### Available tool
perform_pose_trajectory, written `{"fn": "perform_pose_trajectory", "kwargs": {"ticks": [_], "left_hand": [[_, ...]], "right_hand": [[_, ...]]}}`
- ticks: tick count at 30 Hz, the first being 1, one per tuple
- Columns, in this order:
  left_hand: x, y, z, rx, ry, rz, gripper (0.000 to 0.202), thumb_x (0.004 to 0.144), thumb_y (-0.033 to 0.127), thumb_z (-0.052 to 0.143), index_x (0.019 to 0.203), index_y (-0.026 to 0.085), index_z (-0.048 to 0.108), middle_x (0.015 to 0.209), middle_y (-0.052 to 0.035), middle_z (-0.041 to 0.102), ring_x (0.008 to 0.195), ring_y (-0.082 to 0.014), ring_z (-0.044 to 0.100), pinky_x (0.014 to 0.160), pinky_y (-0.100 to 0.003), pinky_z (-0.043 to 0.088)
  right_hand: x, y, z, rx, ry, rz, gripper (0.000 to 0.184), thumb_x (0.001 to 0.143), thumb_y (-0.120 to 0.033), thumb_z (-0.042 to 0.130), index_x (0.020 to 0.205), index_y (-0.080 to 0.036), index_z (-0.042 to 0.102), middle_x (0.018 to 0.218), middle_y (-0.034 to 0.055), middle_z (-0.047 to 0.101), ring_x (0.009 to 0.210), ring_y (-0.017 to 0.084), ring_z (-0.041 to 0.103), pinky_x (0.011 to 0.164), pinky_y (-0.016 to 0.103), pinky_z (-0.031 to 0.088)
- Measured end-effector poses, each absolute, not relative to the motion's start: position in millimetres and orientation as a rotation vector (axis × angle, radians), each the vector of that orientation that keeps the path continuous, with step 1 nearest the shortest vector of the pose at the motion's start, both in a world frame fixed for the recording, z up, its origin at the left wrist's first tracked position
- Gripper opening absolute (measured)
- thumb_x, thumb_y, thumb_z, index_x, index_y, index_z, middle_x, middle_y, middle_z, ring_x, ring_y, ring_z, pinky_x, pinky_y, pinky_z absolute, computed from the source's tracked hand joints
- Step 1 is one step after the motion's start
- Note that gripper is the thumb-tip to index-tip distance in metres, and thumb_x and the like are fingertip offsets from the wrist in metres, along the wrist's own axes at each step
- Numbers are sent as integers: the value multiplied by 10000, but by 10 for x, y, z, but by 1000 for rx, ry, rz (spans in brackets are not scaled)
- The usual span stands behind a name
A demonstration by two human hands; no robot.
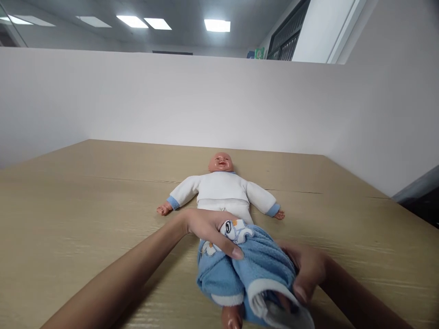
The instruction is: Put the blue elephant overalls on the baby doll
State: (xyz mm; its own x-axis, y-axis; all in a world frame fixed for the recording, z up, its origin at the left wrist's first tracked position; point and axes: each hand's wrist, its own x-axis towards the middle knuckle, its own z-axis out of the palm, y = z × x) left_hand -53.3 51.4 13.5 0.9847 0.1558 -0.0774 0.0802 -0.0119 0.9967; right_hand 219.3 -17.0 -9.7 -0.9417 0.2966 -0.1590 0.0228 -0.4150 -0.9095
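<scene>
A baby doll [222, 188] lies on its back on the wooden table [85, 214], head away from me, wearing a white top with blue cuffs. Blue fleece trousers [254, 269] with a white printed patch cover its legs. My left hand [209, 230] rests on the doll's hip, fingers closed over the trousers' waistband. My right hand [305, 272] grips the lower trouser leg by its white cuff, fingers curled around the fabric. One bare doll foot [231, 317] sticks out at the bottom edge.
White partition walls [219, 100] enclose the table at the back and on both sides. A dark object [423, 194] shows past the table's right edge. Ceiling lights are overhead.
</scene>
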Motion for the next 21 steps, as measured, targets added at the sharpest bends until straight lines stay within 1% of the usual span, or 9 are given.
{"fn": "perform_pose_trajectory", "kwargs": {"ticks": [4, 7, 8, 10, 12, 14, 16, 19, 21], "left_hand": [[-542, 489, 140, 1594, 234, 130, 342, 840, 413, 866, 1016, 161, 717, 930, -2, 726, 833, -145, 647, 805, -216, 579], [-570, 482, 121, 1548, 291, 122, 329, 882, 440, 832, 1022, 163, 723, 912, 1, 732, 811, -133, 658, 805, -210, 579], [-576, 485, 108, 1521, 299, 123, 347, 855, 439, 859, 1020, 164, 727, 903, 3, 737, 802, -132, 663, 795, -206, 581], [-577, 493, 82, 1472, 287, 120, 469, 701, 418, 972, 1016, 161, 738, 892, 6, 755, 795, -144, 675, 780, -213, 593], [-564, 499, 69, 1449, 261, 105, 640, 499, 364, 1060, 1021, 156, 754, 898, 1, 781, 829, -176, 697, 806, -242, 614], [-547, 496, 76, 1458, 259, 72, 699, 417, 337, 1082, 1014, 152, 770, 931, -19, 808, 891, -210, 725, 878, -284, 627], [-536, 489, 98, 1493, 281, 47, 663, 458, 356, 1075, 1021, 160, 784, 998, -40, 825, 954, -231, 747, 946, -308, 624], [-537, 483, 123, 1591, 333, 25, 570, 596, 422, 1027, 1057, 177, 798, 1069, -55, 829, 967, -239, 764, 932, -314, 633], [-542, 485, 123, 1659, 317, 8, 477, 718, 469, 957, 1055, 167, 805, 1064, -61, 829, 960, -236, 768, 929, -312, 631]], "right_hand": [[2195, -153, -227, -539, -1481, 2274, 653, 680, -473, 970, 1190, -141, 734, 765, -14, 698, 702, 128, 639, 745, 210, 526], [2193, -131, -224, -583, -1482, 2196, 459, 728, -549, 908, 897, -153, 749, 724, -6, 656, 720, 146, 608, 713, 228, 492], [2189, -125, -202, -578, -1512, 2184, 444, 745, -566, 887, 823, -158, 730, 704, -7, 634, 706, 148, 585, 704, 240, 479], [2177, -117, -152, -538, -1577, 2188, 454, 730, -571, 891, 756, -165, 687, 681, -20, 589, 667, 136, 522, 669, 245, 435], [2157, -123, -119, -517, -1587, 2195, 475, 633, -515, 961, 761, -170, 661, 669, -47, 549, 641, 118, 474, 644, 235, 396], [2123, -157, -105, -604, -1530, 2152, 497, 548, -414, 1011, 820, -171, 673, 700, -57, 563, 674, 122, 505, 680, 235, 422], [2072, -229, -89, -766, -1476, 2019, 476, 613, -389, 989, 948, -174, 727, 796, -27, 654, 782, 162, 594, 789, 270, 484], [1983, -416, -28, -989, -1428, 1764, 423, 828, -475, 843, 1128, -187, 769, 1013, 57, 766, 965, 244, 673, 954, 376, 522], [1935, -577, 25, -1120, -1405, 1629, 459, 863, -549, 795, 1154, -194, 784, 1079, 90, 788, 1033, 299, 693, 1019, 454, 528]]}}
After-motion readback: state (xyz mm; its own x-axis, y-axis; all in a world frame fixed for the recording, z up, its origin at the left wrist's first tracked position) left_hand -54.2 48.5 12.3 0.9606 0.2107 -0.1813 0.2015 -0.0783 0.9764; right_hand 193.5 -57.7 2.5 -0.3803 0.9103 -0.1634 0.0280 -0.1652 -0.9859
